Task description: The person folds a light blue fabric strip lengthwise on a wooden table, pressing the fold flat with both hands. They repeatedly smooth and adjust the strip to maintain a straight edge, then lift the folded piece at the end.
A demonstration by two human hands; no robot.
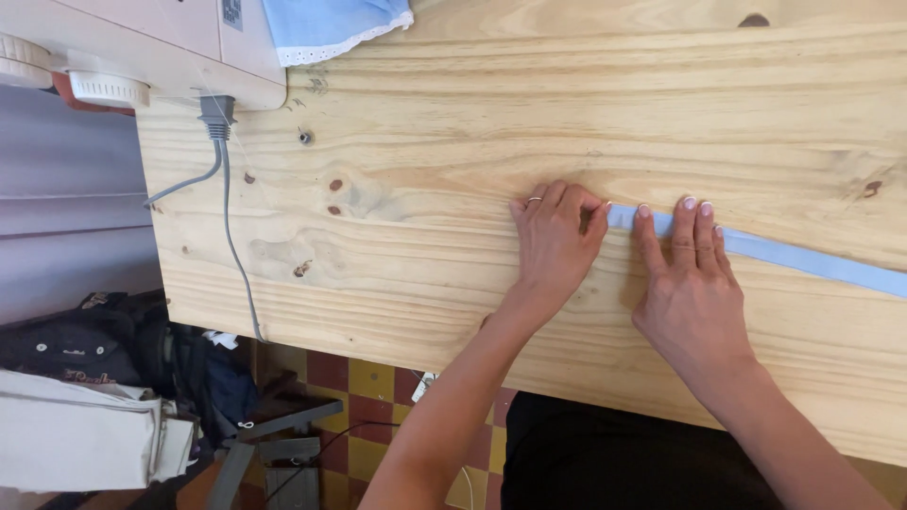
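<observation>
Long thin light-blue fabric strip (803, 257) lies flat on pale wooden tabletop (425, 142). Left hand (553, 241) curled, pinching strip end. Right hand (690, 283) just beside, fingers flat, pressing strip down.

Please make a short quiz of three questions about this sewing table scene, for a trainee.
1. True or false: both hands rest on the light blue fabric strip.
2. What does the left hand do at the end of the strip? A) pinches it B) cuts it C) lies away from it
3. Which machine stands at the far left corner of the wooden table?

Key
1. True; the right hand presses it flat with its fingers.
2. A.
3. A white sewing machine, with a grey cable hanging over the table edge.
</observation>
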